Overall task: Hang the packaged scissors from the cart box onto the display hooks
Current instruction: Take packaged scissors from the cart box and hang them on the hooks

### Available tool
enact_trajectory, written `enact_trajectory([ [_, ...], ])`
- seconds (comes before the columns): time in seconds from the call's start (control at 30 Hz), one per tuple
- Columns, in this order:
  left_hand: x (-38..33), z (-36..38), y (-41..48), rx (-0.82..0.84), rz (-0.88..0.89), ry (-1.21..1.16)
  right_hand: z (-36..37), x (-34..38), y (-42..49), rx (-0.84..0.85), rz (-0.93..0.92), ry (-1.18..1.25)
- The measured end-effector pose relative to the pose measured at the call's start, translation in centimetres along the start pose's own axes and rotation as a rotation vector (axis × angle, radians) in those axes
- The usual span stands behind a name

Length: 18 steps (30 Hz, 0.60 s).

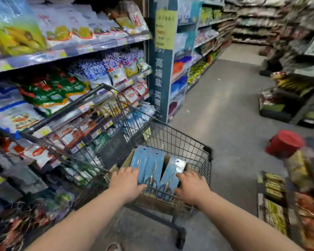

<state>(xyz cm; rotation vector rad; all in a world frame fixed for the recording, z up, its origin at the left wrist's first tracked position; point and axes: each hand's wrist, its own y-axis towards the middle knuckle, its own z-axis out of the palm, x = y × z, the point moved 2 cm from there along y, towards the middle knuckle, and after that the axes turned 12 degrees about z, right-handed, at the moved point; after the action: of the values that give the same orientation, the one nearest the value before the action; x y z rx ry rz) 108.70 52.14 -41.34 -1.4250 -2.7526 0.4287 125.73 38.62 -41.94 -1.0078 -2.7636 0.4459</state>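
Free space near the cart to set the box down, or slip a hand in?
Bare floor right of the cart, up to the red bucket. Inside the box, a narrow gap between the middle scissors packs and the right pack. Crowded: shelves hug the cart's left side; goods stack at the far right.

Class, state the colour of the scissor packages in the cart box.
Blue packages, head view.

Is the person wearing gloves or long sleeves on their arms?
No gloves. The left hand and right hand are bare. The left forearm and right forearm are bare too, with no sleeve in view. I see no watch, bracelet or ring, though the picture is blurry.
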Motion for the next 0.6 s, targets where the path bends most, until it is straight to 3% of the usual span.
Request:
enact_trajectory([
  [0.27, 0.9, 1.8, 8.8, 0.1, 0.158, 0.013, 1.0, -2.6, 5.5, 0.094, 0.198, 0.022],
  [0.6, 11.2, 2.4, 19.6, 0.267, 0.249, 0.018, 2.8, 3.7, 15.3, 0.186, 0.332, 0.112],
])
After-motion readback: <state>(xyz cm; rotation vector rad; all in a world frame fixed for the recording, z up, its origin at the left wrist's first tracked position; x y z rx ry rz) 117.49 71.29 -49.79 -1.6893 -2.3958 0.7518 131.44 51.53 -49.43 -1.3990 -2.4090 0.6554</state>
